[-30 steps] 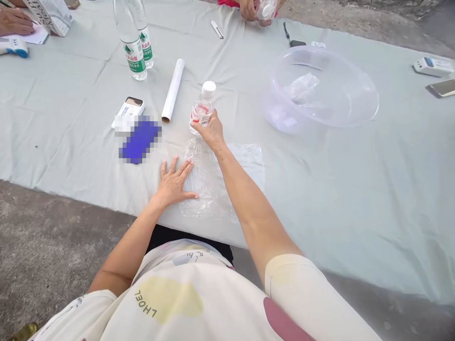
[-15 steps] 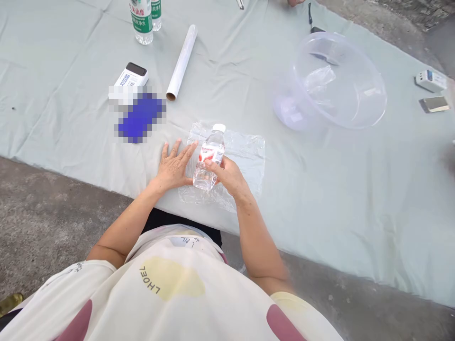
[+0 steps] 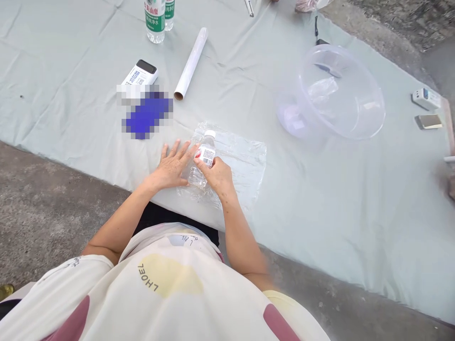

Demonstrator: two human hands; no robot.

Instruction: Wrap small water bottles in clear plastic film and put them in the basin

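Note:
A small clear bottle [image 3: 198, 176] with a white cap and a red-and-white label lies on a sheet of plastic wrap [image 3: 245, 163] near the table's front edge. My right hand [image 3: 217, 176] grips the bottle from its right side, thumb across the label. Spread flat with fingers apart, my left hand [image 3: 173, 166] rests at the left edge of the wrap, its fingertips beside the bottle. The wrap lies spread and wrinkled; part of it is hidden under the bottle and hands.
Beyond my left hand are a blurred blue item [image 3: 147, 116], a white power bank [image 3: 140, 76], a roll of plastic wrap [image 3: 191, 64] and two water bottles [image 3: 155, 23]. A clear basin [image 3: 377, 106] tilts at the right, and small devices [image 3: 425, 99] lie farther right.
My right hand has moved the bottle slightly left, and the bottle has turned so its barcode side shows. My left hand stays spread in place. The view has shifted a little.

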